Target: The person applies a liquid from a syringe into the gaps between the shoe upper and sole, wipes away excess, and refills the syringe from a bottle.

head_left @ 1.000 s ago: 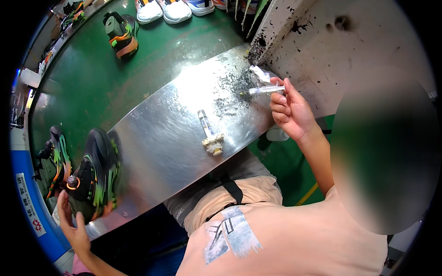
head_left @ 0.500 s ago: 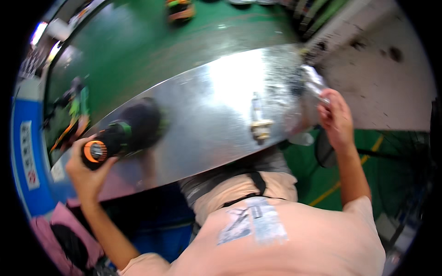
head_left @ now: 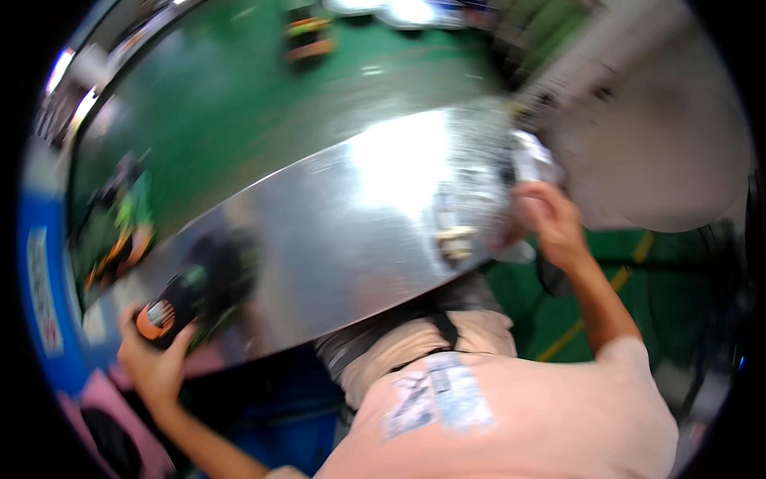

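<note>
My left hand [head_left: 154,369] grips the near end of a black power tool [head_left: 203,291] with an orange vented end cap and green trim. Blur hides the tool's far end, which points over the metal bench. At the bench's right end, my right hand [head_left: 558,227] is closed on a piece of clear, shiny plastic [head_left: 533,158], perhaps a bag. Its fingertips are partly blurred. A small fitting with a cream collar and a metal shaft [head_left: 455,242] lies on the bench close to the front edge, left of my right hand.
The shiny metal bench top [head_left: 311,239] spans the middle. Beyond it is a green surface [head_left: 239,104] with an orange-and-black tool [head_left: 309,38] at the back and black, green and orange tools [head_left: 124,231] at left. A pale panel [head_left: 654,152] stands right; a pink bag [head_left: 120,427] is lower left.
My left hand and the power tool have shifted slightly down in view. My right hand has moved left and down with the clear plastic. The view itself has shifted a little.
</note>
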The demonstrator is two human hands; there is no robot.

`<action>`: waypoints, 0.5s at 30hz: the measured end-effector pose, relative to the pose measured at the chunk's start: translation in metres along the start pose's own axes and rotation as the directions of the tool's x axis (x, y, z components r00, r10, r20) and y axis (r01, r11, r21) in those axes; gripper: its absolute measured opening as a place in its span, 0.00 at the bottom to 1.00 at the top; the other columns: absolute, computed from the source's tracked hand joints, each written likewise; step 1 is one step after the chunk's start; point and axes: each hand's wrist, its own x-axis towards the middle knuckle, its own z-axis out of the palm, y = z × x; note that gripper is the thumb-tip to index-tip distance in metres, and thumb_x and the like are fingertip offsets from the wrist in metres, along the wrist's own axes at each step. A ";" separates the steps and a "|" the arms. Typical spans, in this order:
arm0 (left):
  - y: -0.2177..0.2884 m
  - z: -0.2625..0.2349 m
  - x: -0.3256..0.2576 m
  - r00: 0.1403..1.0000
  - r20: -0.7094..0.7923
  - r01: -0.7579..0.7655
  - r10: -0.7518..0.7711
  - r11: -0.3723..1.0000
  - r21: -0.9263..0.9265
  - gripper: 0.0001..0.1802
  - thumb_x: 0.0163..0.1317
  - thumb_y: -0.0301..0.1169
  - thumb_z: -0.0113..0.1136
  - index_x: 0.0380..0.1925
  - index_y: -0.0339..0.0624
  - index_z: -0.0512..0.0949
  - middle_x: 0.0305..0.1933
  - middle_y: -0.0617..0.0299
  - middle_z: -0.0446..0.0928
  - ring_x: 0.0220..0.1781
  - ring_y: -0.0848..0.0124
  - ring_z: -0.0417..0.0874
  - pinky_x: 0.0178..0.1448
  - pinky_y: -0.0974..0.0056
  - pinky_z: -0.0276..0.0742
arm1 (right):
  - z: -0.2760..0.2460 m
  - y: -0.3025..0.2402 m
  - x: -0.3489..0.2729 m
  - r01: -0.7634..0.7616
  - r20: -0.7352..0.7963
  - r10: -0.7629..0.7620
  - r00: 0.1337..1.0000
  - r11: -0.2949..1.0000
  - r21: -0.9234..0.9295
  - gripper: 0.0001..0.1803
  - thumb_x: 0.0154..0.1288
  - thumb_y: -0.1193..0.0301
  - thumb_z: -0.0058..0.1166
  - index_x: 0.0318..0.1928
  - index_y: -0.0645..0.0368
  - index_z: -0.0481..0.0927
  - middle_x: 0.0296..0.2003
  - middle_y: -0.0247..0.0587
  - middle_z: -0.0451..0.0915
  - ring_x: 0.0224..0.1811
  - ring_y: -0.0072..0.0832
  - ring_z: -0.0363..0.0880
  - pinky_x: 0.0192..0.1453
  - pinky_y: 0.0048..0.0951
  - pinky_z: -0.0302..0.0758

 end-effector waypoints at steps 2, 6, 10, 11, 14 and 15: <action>-0.043 -0.009 0.007 0.996 -0.054 0.077 -0.072 0.993 0.086 0.30 0.42 0.35 0.70 0.45 0.36 0.70 0.42 0.51 0.77 0.40 0.60 0.78 0.46 0.62 0.72 | 0.017 -0.016 0.005 0.066 0.059 -0.062 0.996 0.996 -0.065 0.10 0.67 0.66 0.44 0.38 0.59 0.74 0.24 0.32 0.70 0.24 0.18 0.64 0.28 0.19 0.61; -0.044 -0.031 0.007 0.912 -0.291 -0.095 0.289 0.839 0.536 0.29 0.50 0.38 0.66 0.49 0.33 0.68 0.45 0.48 0.74 0.42 0.57 0.76 0.47 0.61 0.70 | -0.001 -0.013 -0.013 0.123 0.002 -0.124 0.992 0.980 -0.157 0.10 0.64 0.68 0.46 0.33 0.62 0.76 0.26 0.39 0.74 0.27 0.25 0.71 0.33 0.26 0.68; 0.060 0.010 0.013 0.900 -0.329 -0.290 0.287 0.956 0.039 0.22 0.48 0.36 0.66 0.39 0.31 0.76 0.36 0.50 0.79 0.33 0.59 0.80 0.39 0.64 0.75 | 0.004 -0.011 -0.030 0.148 -0.156 -0.167 0.974 0.981 -0.129 0.09 0.64 0.69 0.47 0.41 0.60 0.76 0.27 0.38 0.73 0.26 0.23 0.71 0.34 0.24 0.69; 0.098 0.026 0.022 0.898 -0.212 -0.415 0.385 0.902 -0.121 0.13 0.53 0.29 0.60 0.37 0.31 0.77 0.37 0.51 0.79 0.35 0.64 0.79 0.41 0.66 0.73 | 0.010 -0.013 -0.028 0.143 -0.192 -0.151 0.970 0.988 -0.058 0.11 0.65 0.68 0.47 0.44 0.59 0.75 0.27 0.37 0.73 0.26 0.22 0.71 0.34 0.23 0.69; 0.211 0.093 0.050 0.746 0.057 -0.530 0.664 0.642 -0.554 0.10 0.49 0.19 0.56 0.34 0.35 0.80 0.34 0.52 0.77 0.36 0.60 0.79 0.43 0.63 0.73 | 0.021 -0.024 -0.037 -0.007 -0.259 0.057 0.964 0.982 0.188 0.23 0.66 0.65 0.47 0.60 0.55 0.63 0.28 0.35 0.73 0.25 0.18 0.70 0.33 0.21 0.70; 0.243 0.113 0.060 0.549 -0.047 -0.716 0.835 0.440 -0.543 0.12 0.49 0.22 0.58 0.36 0.37 0.79 0.37 0.54 0.77 0.39 0.58 0.78 0.44 0.60 0.73 | 0.022 -0.026 -0.041 -0.007 -0.263 0.084 0.961 0.959 0.284 0.23 0.67 0.65 0.46 0.60 0.55 0.62 0.28 0.35 0.73 0.25 0.18 0.70 0.33 0.21 0.70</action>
